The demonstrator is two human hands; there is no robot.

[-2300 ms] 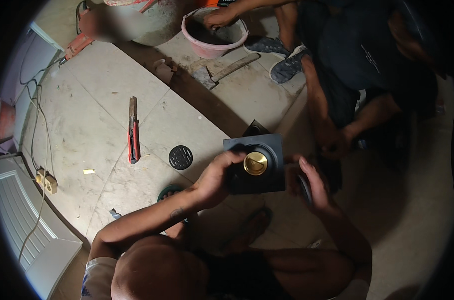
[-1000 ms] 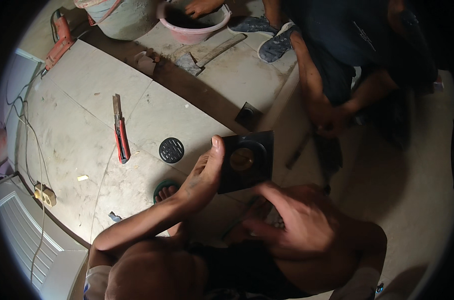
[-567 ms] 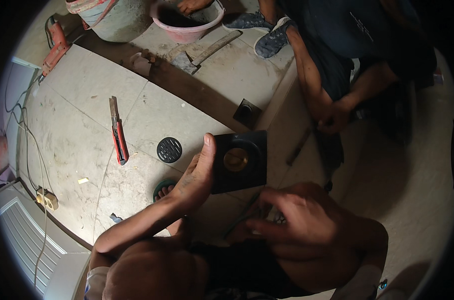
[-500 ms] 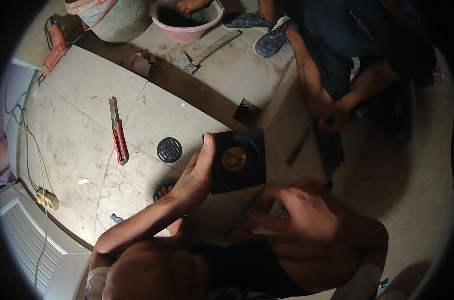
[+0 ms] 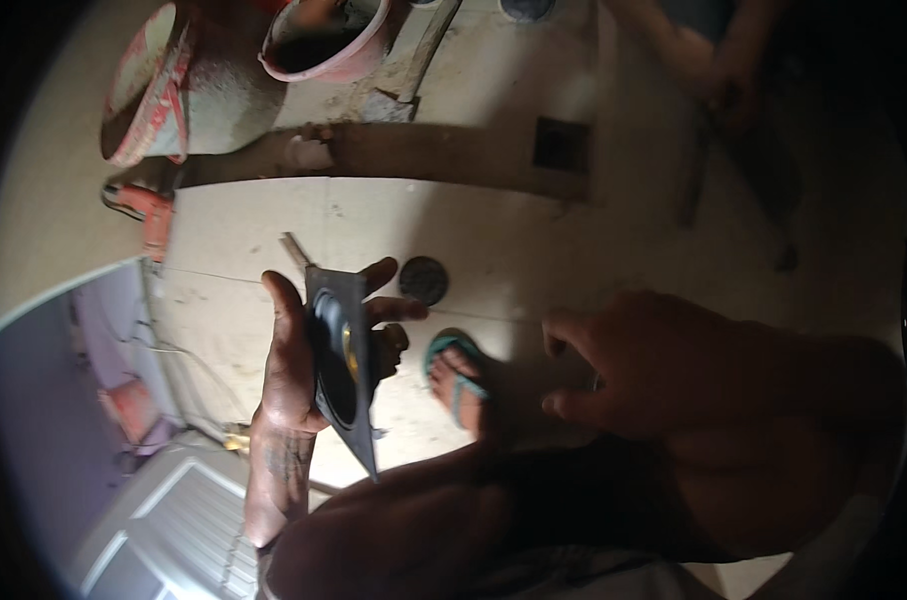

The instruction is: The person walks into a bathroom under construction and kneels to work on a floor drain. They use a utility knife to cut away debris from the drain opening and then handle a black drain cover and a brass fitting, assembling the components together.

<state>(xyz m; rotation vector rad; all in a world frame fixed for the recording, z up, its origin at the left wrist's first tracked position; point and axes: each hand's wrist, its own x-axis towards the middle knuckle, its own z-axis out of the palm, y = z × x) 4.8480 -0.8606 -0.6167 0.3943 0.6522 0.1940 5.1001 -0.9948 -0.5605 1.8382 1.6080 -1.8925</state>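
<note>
My left hand [image 5: 289, 370] holds a black square floor drain [image 5: 336, 350] tilted nearly on edge. The drain has a round recess with a brass-coloured centre. Its plate rests between thumb and fingers, and the fingers show past its far side. My right hand [image 5: 624, 360] is apart from the drain, in shadow over my leg, thumb and forefinger spread with nothing seen between them. On the tiles beyond lies a round dark slotted grate [image 5: 424, 281]. Just past the drain's top corner, the end of a utility knife [image 5: 295, 250] shows; the rest is hidden.
A dark square opening [image 5: 561, 145] lies in the lower floor strip. Farther off are a hatchet [image 5: 389, 105], a pink tub [image 5: 324, 65] and a tipped bucket [image 5: 184, 90]. A red power tool [image 5: 152, 215] stands left. Another person's hands [image 5: 739, 90] are at upper right.
My left hand has swung left and turned the drain from facing up to nearly edge-on. My right hand has moved right, away from it. The view has shifted.
</note>
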